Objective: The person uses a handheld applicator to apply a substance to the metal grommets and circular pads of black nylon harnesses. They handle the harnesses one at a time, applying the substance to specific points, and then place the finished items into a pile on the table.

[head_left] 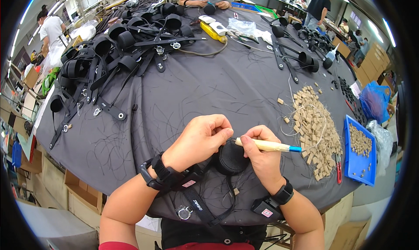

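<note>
The dark grey cloth table cover (174, 95) looks matt and wrinkled, the round black textile piece (233, 159) matt and finely ribbed. The slim cream pen-shaped tool (267, 145) seems smooth plastic, its bright blue end (295, 148) glossier. Small tan blocks (315, 127) look dry and rough; the rectangular blue plastic tray (372, 163) is smooth, the crumpled clear plastic bag (379, 141) shiny, and the stacked brown cardboard boxes (373, 62) matt.

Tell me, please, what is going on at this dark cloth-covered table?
A person's right hand holds a slim, pale-yellow, pen-shaped tool with a blue end. The left hand is pinched close to the tool's tip, over a black, rounded, textured piece; what it may hold is too small to tell. Black strapped pieces lie heaped at the far left, and a pile of small tan blocks lies to the right, beside a shallow blue plastic tray holding more.
</note>
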Tool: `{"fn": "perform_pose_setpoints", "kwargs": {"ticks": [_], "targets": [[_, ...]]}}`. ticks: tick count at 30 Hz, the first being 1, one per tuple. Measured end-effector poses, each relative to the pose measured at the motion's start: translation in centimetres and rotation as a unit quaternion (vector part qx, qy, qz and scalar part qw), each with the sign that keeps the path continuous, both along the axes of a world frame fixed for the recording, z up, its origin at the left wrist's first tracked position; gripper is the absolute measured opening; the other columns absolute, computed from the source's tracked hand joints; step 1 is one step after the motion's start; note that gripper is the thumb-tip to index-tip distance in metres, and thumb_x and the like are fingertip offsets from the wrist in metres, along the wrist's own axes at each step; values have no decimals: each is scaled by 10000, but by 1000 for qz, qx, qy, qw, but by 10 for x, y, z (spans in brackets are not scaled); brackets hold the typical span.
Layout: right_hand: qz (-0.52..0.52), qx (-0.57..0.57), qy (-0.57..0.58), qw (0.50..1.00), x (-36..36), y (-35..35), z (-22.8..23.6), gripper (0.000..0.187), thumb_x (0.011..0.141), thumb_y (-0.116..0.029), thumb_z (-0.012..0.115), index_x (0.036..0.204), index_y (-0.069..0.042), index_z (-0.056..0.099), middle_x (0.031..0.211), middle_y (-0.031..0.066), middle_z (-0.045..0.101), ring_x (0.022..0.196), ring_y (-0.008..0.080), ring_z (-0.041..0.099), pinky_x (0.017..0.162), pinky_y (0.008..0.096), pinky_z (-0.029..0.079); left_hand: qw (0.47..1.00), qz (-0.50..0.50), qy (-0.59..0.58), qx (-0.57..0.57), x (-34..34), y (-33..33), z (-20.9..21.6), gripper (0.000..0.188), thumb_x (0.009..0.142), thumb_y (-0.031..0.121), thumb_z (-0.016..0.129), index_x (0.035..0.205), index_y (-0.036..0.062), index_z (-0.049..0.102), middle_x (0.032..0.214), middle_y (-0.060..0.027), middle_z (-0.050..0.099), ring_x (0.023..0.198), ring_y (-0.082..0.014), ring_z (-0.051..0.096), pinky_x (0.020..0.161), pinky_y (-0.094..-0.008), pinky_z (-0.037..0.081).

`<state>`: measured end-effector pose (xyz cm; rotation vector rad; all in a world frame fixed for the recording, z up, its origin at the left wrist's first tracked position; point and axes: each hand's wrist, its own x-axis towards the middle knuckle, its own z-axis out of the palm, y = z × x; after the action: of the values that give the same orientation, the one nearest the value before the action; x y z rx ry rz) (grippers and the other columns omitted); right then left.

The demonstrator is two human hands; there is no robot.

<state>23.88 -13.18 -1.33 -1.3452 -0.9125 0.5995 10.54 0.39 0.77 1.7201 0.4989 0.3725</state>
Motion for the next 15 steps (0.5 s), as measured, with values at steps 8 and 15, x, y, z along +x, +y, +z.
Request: {"fn": "perform_pose_setpoints", "kwargs": {"ticks": [8, 15], "targets": [[0, 35, 81, 996, 4, -3, -4, 124, 944, -122, 643, 913, -26, 571, 746, 19, 627, 602, 40, 560, 519, 177, 430, 953, 103, -7, 285, -8, 9, -2, 222, 932, 159, 626, 1063, -20, 617, 833, -39, 629, 705, -117, 581, 653, -276, 491], [-50, 113, 130, 984, 21, -14, 12, 141, 970, -159, 603, 917, -39, 552, 721, 33, 605, 582, 66, 574, 504, 191, 434, 951, -130, 143, 241, -23, 8, 33, 494, 859, 48, 588, 1343, 37, 493, 1184, -177, 617, 1057, -284, 631, 902, -356, 500]]}}
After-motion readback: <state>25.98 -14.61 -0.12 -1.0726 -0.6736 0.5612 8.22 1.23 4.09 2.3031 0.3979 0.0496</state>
